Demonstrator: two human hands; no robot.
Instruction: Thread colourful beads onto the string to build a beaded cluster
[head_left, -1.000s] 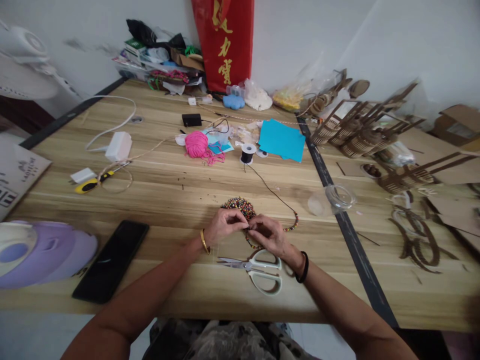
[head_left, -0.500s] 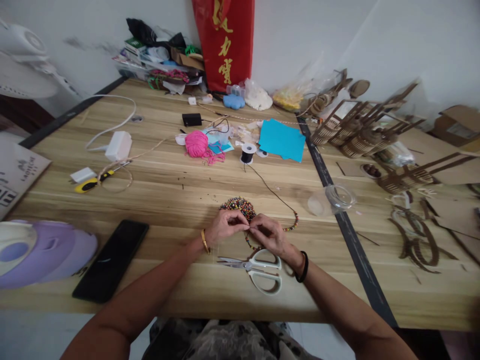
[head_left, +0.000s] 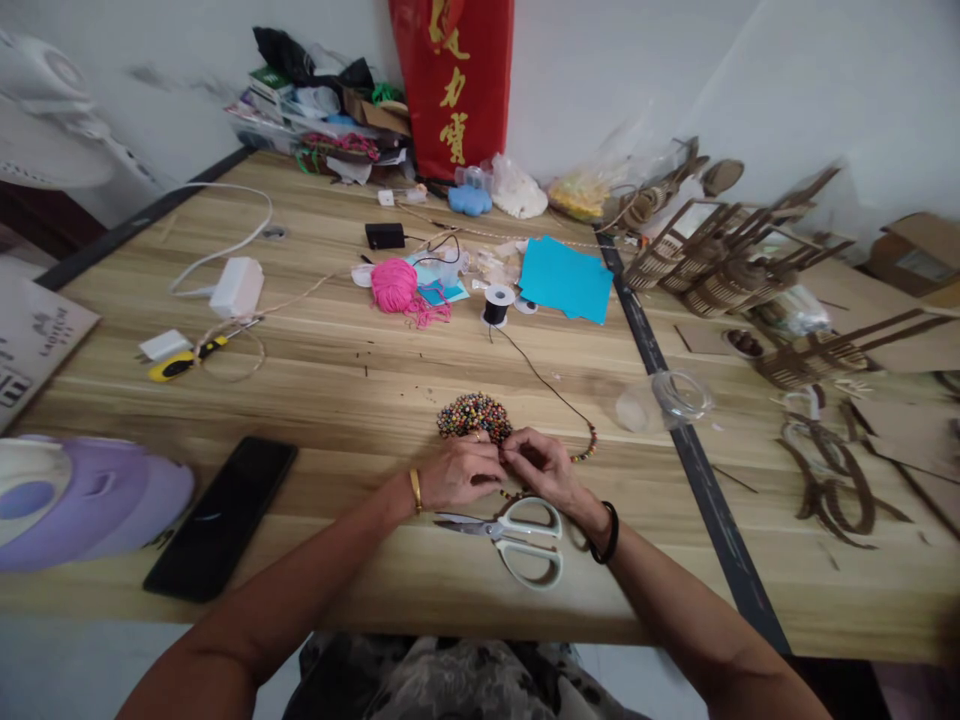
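Hidden: fingertips of left hand (head_left: 459, 472) and right hand (head_left: 545, 468), pressed together above the near table edge, so the exact pinch point not visible. Beaded string (head_left: 587, 449) mostly covered by both hands; only a short curve of beads showing past the right hand and a few below the knuckles. Individual bead shapes too small to tell.

Left hand: fingers curled shut, pinching the beaded string (gold bangle on the wrist). Right hand: fingers bunched, pinching the same string, black band at the wrist.

Beaded string: small mixed-colour beads on thin dark cord, lying on the wooden table (head_left: 337, 400), the cord running back to a black thread spool (head_left: 496, 306).

Bead pile (head_left: 472, 414): multicoloured heap, just beyond the knuckles, near edge covered by the left hand.

Scissors (head_left: 517, 530): white-handled, lying flat just before the hands.

Black phone (head_left: 223, 516): face up, well left.

Pink yarn ball (head_left: 394, 286): near the spool.
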